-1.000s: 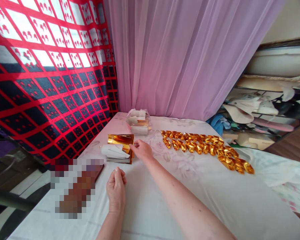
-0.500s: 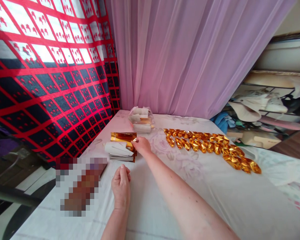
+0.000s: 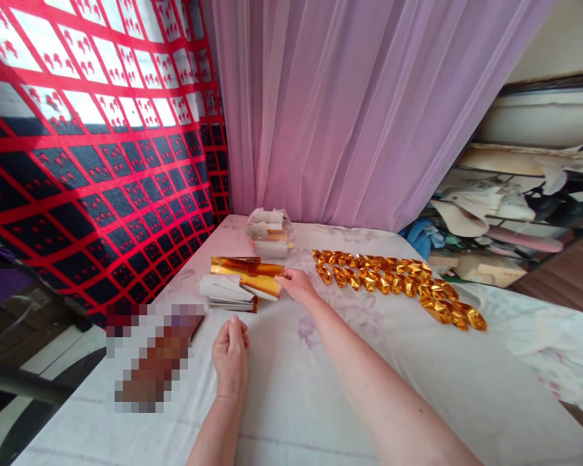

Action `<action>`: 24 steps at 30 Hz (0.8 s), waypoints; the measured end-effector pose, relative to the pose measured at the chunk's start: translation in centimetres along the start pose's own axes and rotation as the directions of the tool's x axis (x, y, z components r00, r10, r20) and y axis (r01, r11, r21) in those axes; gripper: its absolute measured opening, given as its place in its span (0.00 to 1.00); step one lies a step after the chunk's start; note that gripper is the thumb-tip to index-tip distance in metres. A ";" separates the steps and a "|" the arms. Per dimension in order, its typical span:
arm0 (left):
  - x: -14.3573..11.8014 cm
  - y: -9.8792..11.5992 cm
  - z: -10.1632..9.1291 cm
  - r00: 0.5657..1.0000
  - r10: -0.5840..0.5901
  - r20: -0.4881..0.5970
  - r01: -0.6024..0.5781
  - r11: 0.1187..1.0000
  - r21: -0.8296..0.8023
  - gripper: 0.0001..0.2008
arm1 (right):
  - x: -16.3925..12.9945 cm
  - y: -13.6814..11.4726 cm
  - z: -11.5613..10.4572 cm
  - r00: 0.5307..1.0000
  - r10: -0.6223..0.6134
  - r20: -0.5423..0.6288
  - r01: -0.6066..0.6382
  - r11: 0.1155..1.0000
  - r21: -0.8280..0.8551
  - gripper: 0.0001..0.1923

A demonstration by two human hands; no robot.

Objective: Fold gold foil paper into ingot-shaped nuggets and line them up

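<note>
Since half a second ago the right hand (image 3: 295, 285) has drawn back to the right from the paper stack (image 3: 228, 294), and one gold foil sheet (image 3: 260, 285) now slides out with it, pinched at its right edge between thumb and fingertips; the sheet lies half off the stack, at the left-centre of the table (image 3: 320, 401). The left hand (image 3: 230, 356) rests near me on the cloth, loosely curled and holding nothing; it has hardly shifted. I judge the sheet very light, thin and slick, easily creased or torn, so an edge or corner pinch with little force suits it, peeling it flat off the sheets beneath. Behind the stack a second gold sheet (image 3: 245, 264) stands curled. Count: one stack, two loose gold sheets visible, one clear bag of more paper (image 3: 268, 234) at the far edge. To the right, folded gold pieces (image 3: 398, 281) lie in roughly two touching rows; I cannot count them exactly, some two dozen or more. A blurred brown object (image 3: 150, 362) sits at the near left. A pink curtain (image 3: 359, 110) hangs behind, a red-and-black patterned cloth (image 3: 92, 129) at the left.
</note>
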State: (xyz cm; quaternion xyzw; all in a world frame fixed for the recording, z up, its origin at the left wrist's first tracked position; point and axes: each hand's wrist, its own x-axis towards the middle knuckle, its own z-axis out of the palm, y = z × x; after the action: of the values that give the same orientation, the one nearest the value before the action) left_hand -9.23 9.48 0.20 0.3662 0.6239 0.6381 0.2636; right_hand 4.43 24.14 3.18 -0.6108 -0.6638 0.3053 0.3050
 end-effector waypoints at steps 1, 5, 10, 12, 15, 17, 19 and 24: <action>0.0 0.0 0.0 1.000 0.003 0.001 -0.003 1.000 0.002 0.23 | -0.4 0.8 -0.8 1.000 0.001 -0.022 -0.001 1.000 0.006 0.09; 0.0 0.1 0.0 1.000 0.018 0.014 -0.019 1.000 0.011 0.24 | -3.0 3.4 -4.7 0.990 -0.002 -0.139 0.005 1.000 0.023 0.10; 0.0 0.2 0.0 0.997 0.055 0.049 -0.057 0.998 0.037 0.23 | -7.6 5.1 -9.3 0.909 -0.062 -0.411 0.067 0.998 -0.004 0.16; 0.0 0.2 0.0 0.995 0.077 0.062 -0.081 0.995 0.055 0.22 | -9.6 6.1 -10.1 0.847 -0.293 -0.443 0.234 0.955 -0.184 0.14; -0.1 0.1 0.2 0.989 0.126 0.082 -0.134 0.986 0.095 0.22 | -12.3 8.3 -9.9 0.822 -0.537 -0.189 0.438 0.808 -0.394 0.18; -0.2 0.1 0.2 0.979 0.171 0.110 -0.185 0.974 0.127 0.22 | -13.8 9.7 -9.3 0.799 -0.600 -0.046 0.514 0.719 -0.468 0.19; -0.4 0.1 0.3 0.960 0.229 0.160 -0.254 0.954 0.160 0.21 | -15.2 10.9 -8.7 0.757 -0.653 0.017 0.565 0.642 -0.518 0.19; -1.3 0.3 1.0 0.815 0.391 0.428 -0.494 0.855 0.157 0.17 | -17.6 12.2 -8.7 0.684 -0.729 0.033 0.608 0.545 -0.578 0.18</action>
State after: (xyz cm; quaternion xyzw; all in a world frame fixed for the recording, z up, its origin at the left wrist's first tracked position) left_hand -7.65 9.06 0.30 0.6503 0.5356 0.5106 0.1719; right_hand 20.02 7.67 -1.46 -0.3978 -0.8676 -0.1041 0.2796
